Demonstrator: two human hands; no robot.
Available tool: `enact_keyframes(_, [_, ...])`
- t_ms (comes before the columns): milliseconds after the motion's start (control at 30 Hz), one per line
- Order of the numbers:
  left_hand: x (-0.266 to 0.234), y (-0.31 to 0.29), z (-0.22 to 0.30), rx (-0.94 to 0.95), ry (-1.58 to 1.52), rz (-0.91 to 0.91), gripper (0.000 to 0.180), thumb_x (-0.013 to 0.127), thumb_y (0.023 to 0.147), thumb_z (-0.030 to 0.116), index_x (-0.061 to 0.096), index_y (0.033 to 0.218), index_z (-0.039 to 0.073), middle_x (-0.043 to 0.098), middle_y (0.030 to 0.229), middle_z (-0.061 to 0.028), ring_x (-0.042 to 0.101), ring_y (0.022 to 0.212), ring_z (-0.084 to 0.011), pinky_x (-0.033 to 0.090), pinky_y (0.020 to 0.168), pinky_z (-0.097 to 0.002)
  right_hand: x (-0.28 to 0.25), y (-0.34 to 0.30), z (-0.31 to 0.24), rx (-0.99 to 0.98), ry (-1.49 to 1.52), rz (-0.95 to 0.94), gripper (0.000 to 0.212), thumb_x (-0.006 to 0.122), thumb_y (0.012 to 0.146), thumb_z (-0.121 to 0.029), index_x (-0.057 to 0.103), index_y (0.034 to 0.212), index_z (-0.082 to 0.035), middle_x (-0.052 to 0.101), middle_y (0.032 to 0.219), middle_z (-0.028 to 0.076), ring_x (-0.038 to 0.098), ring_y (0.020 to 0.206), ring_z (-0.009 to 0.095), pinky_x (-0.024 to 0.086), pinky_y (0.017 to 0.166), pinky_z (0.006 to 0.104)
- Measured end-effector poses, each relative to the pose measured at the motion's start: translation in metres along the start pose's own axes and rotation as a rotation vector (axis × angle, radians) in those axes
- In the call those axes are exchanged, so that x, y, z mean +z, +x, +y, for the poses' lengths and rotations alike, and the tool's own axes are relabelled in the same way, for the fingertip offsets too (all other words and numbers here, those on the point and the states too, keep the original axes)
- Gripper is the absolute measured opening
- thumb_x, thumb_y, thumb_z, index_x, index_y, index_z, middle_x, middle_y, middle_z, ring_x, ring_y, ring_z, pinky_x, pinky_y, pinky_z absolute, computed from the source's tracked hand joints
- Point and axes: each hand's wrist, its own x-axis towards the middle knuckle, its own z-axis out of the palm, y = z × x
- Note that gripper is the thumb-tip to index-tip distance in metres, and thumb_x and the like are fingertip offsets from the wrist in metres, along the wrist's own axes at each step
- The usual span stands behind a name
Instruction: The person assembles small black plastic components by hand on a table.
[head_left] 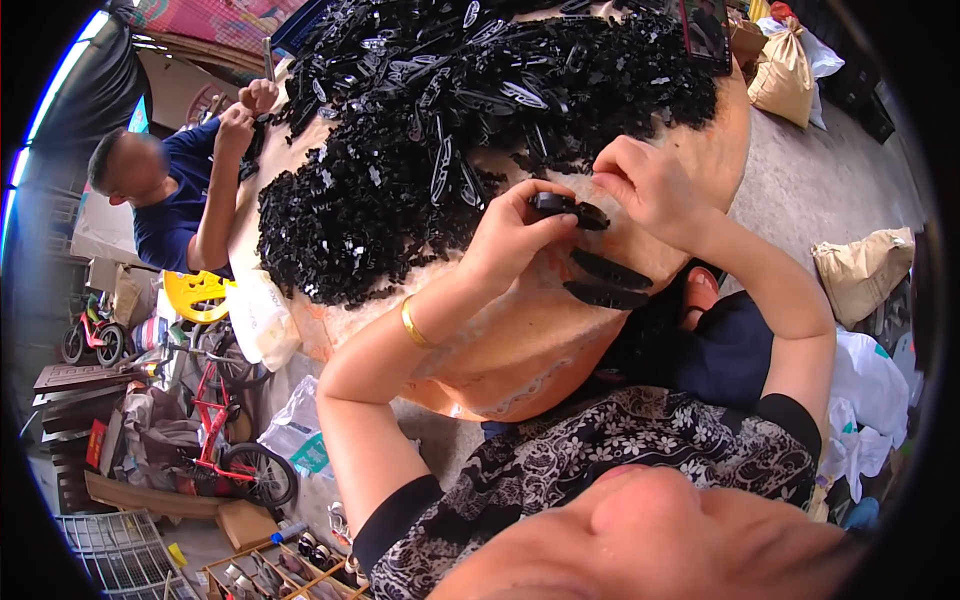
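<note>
My left hand [508,240], with a gold bangle at its wrist, pinches a black plastic piece [552,204] between thumb and fingers over the near side of the table. Just right of the thumb is another dark glossy part [592,216]; whether the two are joined I cannot tell. My right hand [655,190] is closed at the right of these parts, its fingertips curled together low over the tabletop. What it holds, if anything, is hidden. Nearer to me, two long black curved pieces [607,280] lie side by side at the table's edge.
A large heap of small black plastic parts [400,190] covers much of the cloth-covered table [500,375]. A phone-like screen [706,35] stands at the far right. Across at the left, another person [185,190] works with both hands raised. Sacks [780,75] stand beyond the table's right.
</note>
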Motion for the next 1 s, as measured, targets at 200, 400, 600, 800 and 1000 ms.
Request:
enact_keyframes(200, [-0.002, -0.001, 0.004, -0.030, -0.164, -0.045, 0.030, 0.062, 0.085, 0.003, 0.050, 0.112, 0.000, 0.062, 0.096, -0.0123, 0.066, 0.081, -0.0218, 0.057, 0.060, -0.0319, 0.005, -0.001, -0.015, -0.210, 0.138, 0.039, 0.012, 0.065, 0.075, -0.001, 0.057, 0.084, -0.002, 0.058, 0.079, 0.010, 0.057, 0.072, 0.029, 0.048, 0.061, 0.0353])
enact_keyframes(400, [0.002, 0.000, -0.001, 0.031, -0.136, 0.019, 0.030, 0.063, 0.085, 0.006, 0.052, 0.112, 0.000, 0.063, 0.084, -0.0088, 0.064, 0.071, -0.0147, 0.053, 0.053, -0.0284, 0.005, -0.002, -0.011, -0.348, 0.018, 0.083, 0.013, 0.067, 0.071, -0.002, 0.061, 0.083, -0.002, 0.060, 0.082, 0.010, 0.058, 0.075, 0.027, 0.049, 0.062, 0.0351])
enact_keyframes(600, [0.002, 0.000, -0.002, 0.095, -0.102, 0.058, 0.036, 0.065, 0.084, 0.007, 0.049, 0.115, -0.001, 0.063, 0.087, -0.0082, 0.063, 0.072, -0.0132, 0.053, 0.056, -0.0264, 0.001, -0.004, -0.016, -0.371, -0.038, 0.048, 0.014, 0.067, 0.070, -0.002, 0.062, 0.082, -0.002, 0.060, 0.084, 0.009, 0.058, 0.077, 0.026, 0.049, 0.063, 0.0346])
enact_keyframes(800, [0.008, -0.001, 0.005, 0.217, -0.046, 0.102, 0.035, 0.067, 0.082, 0.005, 0.051, 0.112, -0.003, 0.062, 0.095, -0.0077, 0.062, 0.077, -0.0109, 0.053, 0.065, -0.0229, 0.004, -0.002, -0.024, -0.236, 0.019, 0.098, 0.030, 0.067, 0.072, -0.003, 0.058, 0.101, -0.002, 0.061, 0.089, 0.011, 0.061, 0.082, 0.027, 0.051, 0.066, 0.0335])
enact_keyframes(1000, [0.014, -0.010, 0.007, 0.347, 0.243, 0.104, 0.029, 0.063, 0.081, -0.001, 0.053, 0.108, -0.004, 0.063, 0.096, -0.0082, 0.062, 0.080, -0.0096, 0.053, 0.070, -0.0218, 0.006, -0.009, -0.013, 0.173, 0.470, -0.206, 0.033, 0.064, 0.080, -0.008, 0.055, 0.110, 0.003, 0.065, 0.099, 0.014, 0.065, 0.088, 0.017, 0.052, 0.074, 0.0276])
